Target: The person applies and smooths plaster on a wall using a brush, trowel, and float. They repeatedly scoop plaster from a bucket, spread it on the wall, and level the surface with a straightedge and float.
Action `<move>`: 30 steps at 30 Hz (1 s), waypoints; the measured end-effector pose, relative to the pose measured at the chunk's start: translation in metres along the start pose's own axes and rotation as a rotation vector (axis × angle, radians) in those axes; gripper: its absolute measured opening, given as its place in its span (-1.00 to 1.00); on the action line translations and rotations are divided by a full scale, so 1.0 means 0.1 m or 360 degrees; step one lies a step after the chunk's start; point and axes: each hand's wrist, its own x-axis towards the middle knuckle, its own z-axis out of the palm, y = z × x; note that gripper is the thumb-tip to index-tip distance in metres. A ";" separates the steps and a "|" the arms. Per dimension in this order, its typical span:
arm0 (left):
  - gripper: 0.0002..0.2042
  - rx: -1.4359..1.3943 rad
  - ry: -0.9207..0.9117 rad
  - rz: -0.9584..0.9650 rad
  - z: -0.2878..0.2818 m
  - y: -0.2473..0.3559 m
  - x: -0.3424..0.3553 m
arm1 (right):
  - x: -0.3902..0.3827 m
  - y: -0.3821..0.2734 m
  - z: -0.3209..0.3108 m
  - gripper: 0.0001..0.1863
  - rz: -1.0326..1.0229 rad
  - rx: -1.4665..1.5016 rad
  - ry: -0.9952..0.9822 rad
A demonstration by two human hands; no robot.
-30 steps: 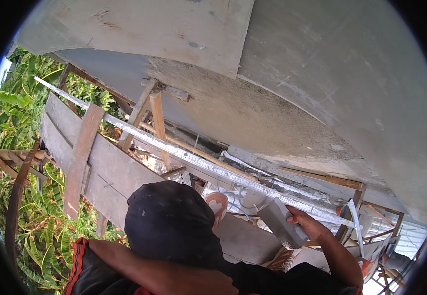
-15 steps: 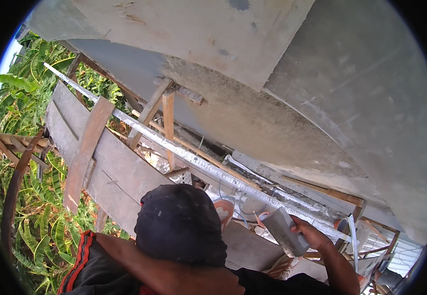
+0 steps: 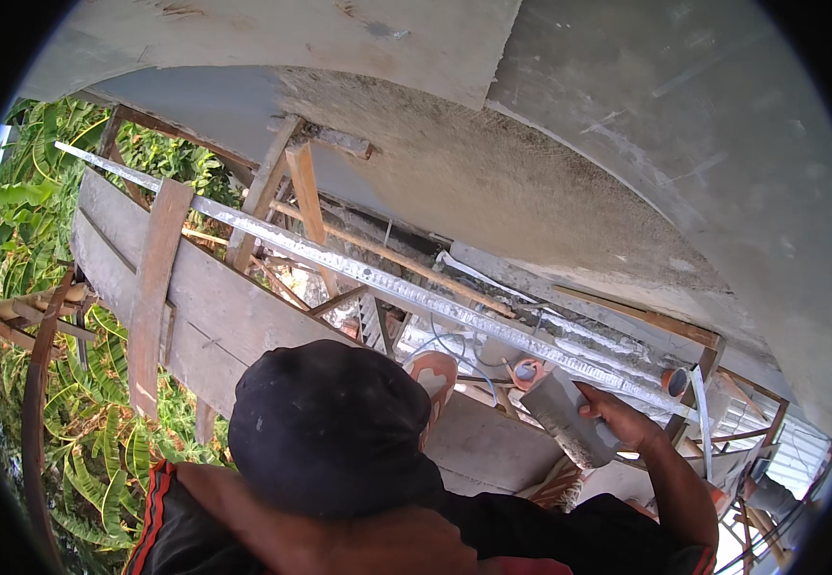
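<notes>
My right hand [image 3: 619, 420] is closed round the grip of a plastering trowel [image 3: 562, 410], whose grey rectangular plate is tilted, with pale mortar along its lower edge. The trowel is held in the air, apart from the wall. My left forearm [image 3: 282, 527] comes out of a black sleeve with red stripes and crosses the bottom of the view; its hand does not show. A rounded dark cloth shape [image 3: 330, 422], apparently my bent knee, covers the middle. Above lies a curved wall with a rough patch of sandy plaster [image 3: 473, 182] between smoother grey surfaces.
A long metal straightedge [image 3: 378, 283] runs diagonally past the trowel. Scaffold boards [image 3: 215, 326] and a wooden post [image 3: 306, 196] stand at left, with green plants [image 3: 90, 460] beyond. Orange containers [image 3: 528, 372] and a thin hose appear below. More timber is at lower right.
The view has shifted, so the wall and straightedge sit farther left and the straightedge lower at its right part. The trowel stays in my right hand, slightly higher in the picture.
</notes>
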 end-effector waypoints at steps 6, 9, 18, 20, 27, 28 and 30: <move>-0.66 -0.0013 0.0023 -0.0006 -0.12 -0.09 -0.04 | 0.11 0.20 -0.06 -0.10 0.0047 0.0040 -0.0102; -0.66 -0.0001 0.0023 0.0018 -0.23 -0.16 -0.04 | 0.11 0.45 -0.07 -0.13 0.0031 0.0117 -0.0052; -0.66 0.0004 0.0007 0.0072 -0.41 -0.28 -0.08 | -0.02 0.50 -0.10 -0.07 0.0189 0.0211 -0.0024; -0.65 0.0019 -0.0003 0.0092 -0.45 -0.30 -0.07 | -0.03 0.51 -0.08 -0.06 0.0178 0.0232 0.0002; -0.65 0.0156 -0.0077 0.0204 -0.58 -0.27 0.09 | -0.18 0.39 0.12 -0.04 0.0232 0.0507 -0.0024; -0.65 0.0192 -0.0091 0.0220 -0.58 -0.27 0.13 | -0.22 0.26 0.15 -0.03 0.0263 0.0474 0.0028; -0.65 0.0251 -0.0131 0.0286 -0.57 -0.23 0.19 | -0.30 0.15 0.14 0.06 0.0200 0.0527 0.0097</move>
